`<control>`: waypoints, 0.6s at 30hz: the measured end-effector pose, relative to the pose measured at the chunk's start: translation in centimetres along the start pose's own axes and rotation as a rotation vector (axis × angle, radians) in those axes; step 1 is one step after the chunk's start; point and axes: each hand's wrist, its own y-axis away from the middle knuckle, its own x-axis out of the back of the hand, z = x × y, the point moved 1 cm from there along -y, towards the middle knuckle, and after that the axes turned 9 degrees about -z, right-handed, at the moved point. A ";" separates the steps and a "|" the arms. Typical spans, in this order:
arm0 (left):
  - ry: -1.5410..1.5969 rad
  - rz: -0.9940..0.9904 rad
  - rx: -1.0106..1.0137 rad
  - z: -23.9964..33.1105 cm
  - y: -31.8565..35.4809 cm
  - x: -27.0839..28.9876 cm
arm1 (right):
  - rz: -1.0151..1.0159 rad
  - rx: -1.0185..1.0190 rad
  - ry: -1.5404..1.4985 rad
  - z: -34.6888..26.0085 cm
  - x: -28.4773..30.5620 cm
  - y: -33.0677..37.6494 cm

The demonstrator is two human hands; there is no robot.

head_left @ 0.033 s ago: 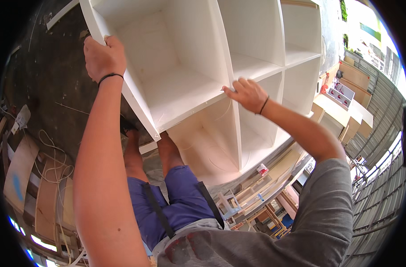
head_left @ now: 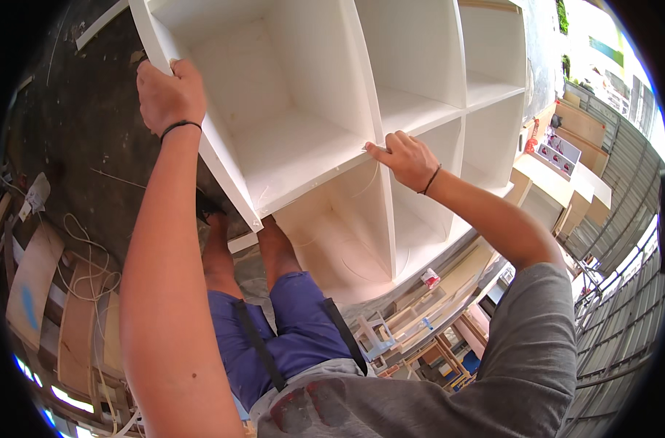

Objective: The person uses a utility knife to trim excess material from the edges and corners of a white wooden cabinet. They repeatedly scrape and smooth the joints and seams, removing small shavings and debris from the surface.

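Note:
A large white shelf unit (head_left: pixel 314 157) with several square compartments fills the upper middle. My left hand (head_left: pixel 170 95) is closed round the outer edge of its left side panel. At the joint where a divider meets a horizontal board, my right hand (head_left: pixel 409 159) has its fingers curled and its thumb toward the board's front edge. Something small and pale shows at the thumb; what it is I cannot make out. Small marks dot that front edge. My legs stand close against the unit, by its lower left corner.
Wooden boards (head_left: pixel 37 285) and a tangled pale cord (head_left: pixel 91 255) lie on the left. Behind me on the right are wooden pieces and a small stool (head_left: pixel 372 336). Farther right stand a white divided box (head_left: pixel 558 155) on a cabinet and a corrugated metal wall (head_left: pixel 628 157).
My right hand has shifted very slightly along the joint, and its fingers have tipped a little. The left hand and the shelf unit stay in place.

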 end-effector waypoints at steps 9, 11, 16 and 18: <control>-0.022 0.049 -0.064 -0.3 -0.9 -0.5 | 0.225 0.055 0.284 4.5 4.1 -5.7; -0.043 0.027 -0.040 -0.2 -1.4 0.0 | 0.227 0.067 0.245 3.2 1.1 -4.0; -0.022 0.003 -0.019 -0.4 -1.4 -0.6 | 0.100 -0.191 -0.177 -0.6 0.0 -1.0; -0.030 0.003 -0.012 -0.3 -1.2 -0.4 | 0.214 -0.160 -0.171 0.3 2.2 -2.9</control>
